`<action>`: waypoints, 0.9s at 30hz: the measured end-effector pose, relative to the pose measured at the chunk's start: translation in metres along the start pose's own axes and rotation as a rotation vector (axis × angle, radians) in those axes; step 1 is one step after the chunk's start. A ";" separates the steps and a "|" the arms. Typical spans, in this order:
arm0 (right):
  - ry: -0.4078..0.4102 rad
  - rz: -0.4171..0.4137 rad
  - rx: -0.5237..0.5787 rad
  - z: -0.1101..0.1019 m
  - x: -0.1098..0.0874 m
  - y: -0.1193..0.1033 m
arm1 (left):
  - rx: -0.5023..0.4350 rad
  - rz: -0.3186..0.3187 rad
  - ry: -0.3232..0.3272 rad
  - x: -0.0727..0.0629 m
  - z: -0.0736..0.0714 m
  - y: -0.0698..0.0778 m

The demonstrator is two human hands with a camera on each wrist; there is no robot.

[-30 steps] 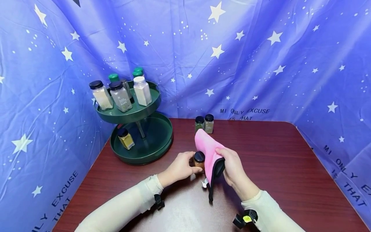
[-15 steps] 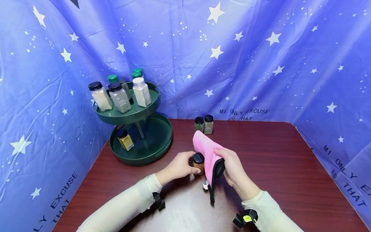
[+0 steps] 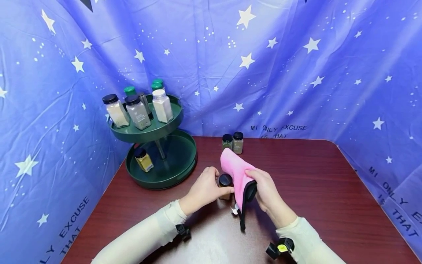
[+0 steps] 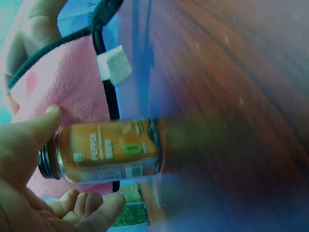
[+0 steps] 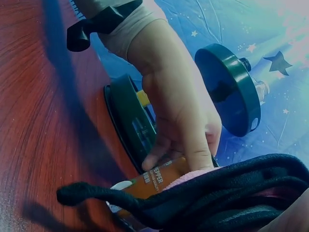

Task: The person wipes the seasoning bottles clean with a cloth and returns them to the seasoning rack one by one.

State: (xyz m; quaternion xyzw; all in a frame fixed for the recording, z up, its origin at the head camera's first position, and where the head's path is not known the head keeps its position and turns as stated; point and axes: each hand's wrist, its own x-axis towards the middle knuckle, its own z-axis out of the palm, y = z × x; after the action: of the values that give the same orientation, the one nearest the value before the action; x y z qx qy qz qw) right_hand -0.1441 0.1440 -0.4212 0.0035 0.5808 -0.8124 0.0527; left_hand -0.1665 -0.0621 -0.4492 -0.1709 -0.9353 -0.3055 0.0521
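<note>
My left hand (image 3: 203,189) is spread around a pepper jar (image 4: 111,150) with a black lid and orange-brown powder. In the left wrist view its thumb lies along one side of the jar and its fingers sit past the other, with a gap showing. The jar appears to stand upright on the table. My right hand (image 3: 265,189) grips a folded pink cloth (image 3: 232,165) with black edging and a white tag. That cloth leans against the jar's right side, and part of the jar is hidden in the head view.
A green two-tier rack (image 3: 161,176) stands at the left, bearing several spice jars above and a yellow jar (image 3: 144,161) below. Two small black-lidded jars, one with green flakes (image 3: 226,140) and one greyish (image 3: 238,143), stand behind the cloth on the brown table (image 3: 296,161).
The left hand has loosened around the jar, its thumb now straighter across the front and its knuckles raised. The right hand and cloth have hardly moved.
</note>
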 end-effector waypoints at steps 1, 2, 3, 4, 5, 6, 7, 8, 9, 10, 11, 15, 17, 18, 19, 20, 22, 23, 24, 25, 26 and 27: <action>-0.004 -0.003 0.000 -0.001 0.000 0.000 | 0.006 -0.003 0.003 0.000 0.001 0.001; -0.009 -0.002 0.001 -0.001 0.000 -0.001 | 0.004 -0.005 0.003 0.000 0.001 0.002; -0.013 -0.005 0.000 -0.002 0.000 -0.001 | 0.001 -0.004 0.003 0.000 0.001 0.002; -0.019 -0.007 0.000 -0.002 0.000 -0.001 | -0.004 -0.001 -0.001 0.000 0.001 0.003; -0.022 -0.011 -0.001 -0.002 0.000 -0.001 | -0.014 0.005 -0.005 0.001 0.001 0.003; -0.027 -0.012 -0.001 -0.002 0.000 -0.001 | -0.026 0.010 -0.009 0.001 0.001 0.004; -0.031 -0.016 0.001 -0.002 -0.001 -0.001 | -0.039 0.014 -0.014 0.001 0.000 0.004; -0.037 -0.020 0.001 -0.001 -0.001 -0.001 | -0.049 0.018 -0.019 0.002 -0.001 0.004; -0.037 -0.027 0.001 -0.001 -0.001 -0.001 | -0.057 0.024 -0.025 0.003 -0.002 0.005; -0.039 -0.032 0.001 -0.001 -0.002 -0.001 | -0.063 0.030 -0.031 0.004 -0.003 0.005; -0.038 -0.038 0.001 -0.001 -0.002 -0.001 | -0.066 0.036 -0.037 0.005 -0.004 0.005; -0.037 -0.057 0.005 0.000 -0.003 -0.002 | -0.065 0.061 -0.065 0.008 -0.006 0.005; -0.034 -0.065 0.009 0.000 -0.004 -0.002 | -0.070 0.068 -0.081 0.009 -0.006 0.006; -0.033 -0.068 0.012 0.001 -0.004 -0.002 | -0.074 0.069 -0.090 0.009 -0.006 0.006; -0.030 -0.069 0.015 0.001 -0.004 -0.002 | -0.079 0.069 -0.099 0.009 -0.006 0.006; -0.024 -0.069 0.017 0.002 -0.004 -0.002 | -0.083 0.068 -0.105 0.009 -0.006 0.005; -0.008 -0.068 0.024 0.003 -0.005 0.000 | -0.090 0.063 -0.113 0.009 -0.007 0.005; 0.001 -0.065 0.025 0.004 -0.005 0.001 | -0.092 0.061 -0.112 0.009 -0.007 0.005; 0.009 -0.062 0.021 0.005 -0.005 0.002 | -0.096 0.059 -0.107 0.008 -0.006 0.005; 0.019 -0.059 0.006 0.006 -0.006 0.003 | -0.098 0.061 -0.097 0.008 -0.006 0.005; 0.027 -0.059 -0.030 0.007 -0.006 0.004 | -0.098 0.066 -0.084 0.008 -0.005 0.004; 0.034 -0.060 -0.076 0.009 -0.007 0.005 | -0.098 0.070 -0.072 0.008 -0.005 0.004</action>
State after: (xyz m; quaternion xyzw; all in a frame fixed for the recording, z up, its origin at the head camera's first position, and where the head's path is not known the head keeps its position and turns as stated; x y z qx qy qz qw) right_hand -0.1360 0.1346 -0.4222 -0.0023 0.6120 -0.7906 0.0184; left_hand -0.1724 -0.0596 -0.4415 -0.2166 -0.9140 -0.3425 0.0206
